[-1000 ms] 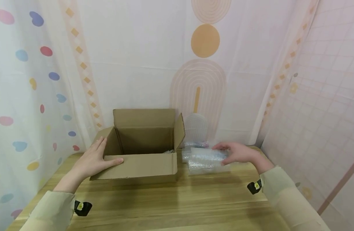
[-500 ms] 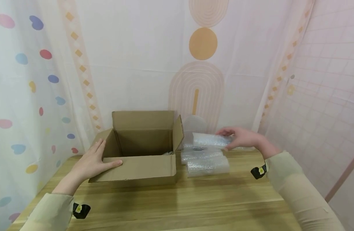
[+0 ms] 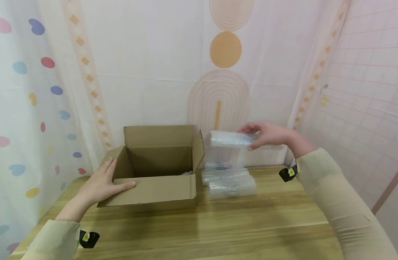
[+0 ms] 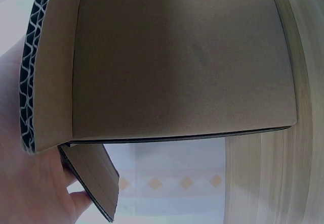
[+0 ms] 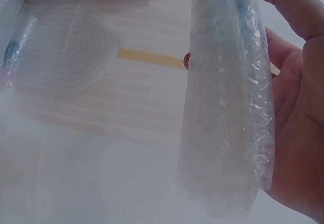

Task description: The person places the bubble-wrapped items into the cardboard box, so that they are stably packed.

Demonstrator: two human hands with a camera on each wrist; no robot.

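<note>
While held aloft, bubble-wrapped packet (image 3: 232, 139) outside open box (image 3: 156, 187).

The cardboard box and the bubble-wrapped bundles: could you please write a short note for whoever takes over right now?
Left hand: fingers straight, resting on the front-left corner of the open cardboard box, which sits on the wooden table.
Right hand: holds one bubble-wrapped bundle in the air, right of the box and above its rim.
Remaining bundles: stacked on the table beside the box's right wall.
Done: one bundle is off the pile. Something small shows at the box's inner right corner; I cannot tell what.
Left: probably the held bundle goes into the box, then the rest.
</note>
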